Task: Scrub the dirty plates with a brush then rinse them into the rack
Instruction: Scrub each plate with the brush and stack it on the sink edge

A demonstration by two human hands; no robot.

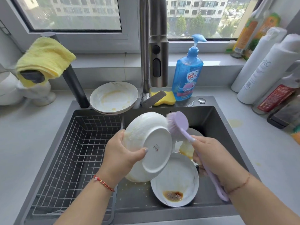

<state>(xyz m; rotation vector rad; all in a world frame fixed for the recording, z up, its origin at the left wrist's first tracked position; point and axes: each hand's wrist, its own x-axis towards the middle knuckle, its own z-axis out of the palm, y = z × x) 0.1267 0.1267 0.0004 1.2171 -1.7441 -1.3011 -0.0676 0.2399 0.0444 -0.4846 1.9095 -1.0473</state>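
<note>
- Left hand (121,153) grips a white plate (146,146) by its rim, thumb on the underside; plate held tilted over the sink (215,120), its base facing the camera.
- Right hand (211,157) has its fingers (197,140) closed around the handle of a lilac brush (178,121); bristles touch the plate's upper right edge.
- In the sink below: a plate with brown sauce residue (175,179), another soiled dish partly hidden behind it.
- Wire rack (69,153) occupies the sink's left part.
- Stacked dirty plates (113,97) sit on the bench behind the sink, beside the faucet (158,46).
- Blue soap bottle (186,77) and yellow sponge (165,98) stand right of the faucet.
</note>
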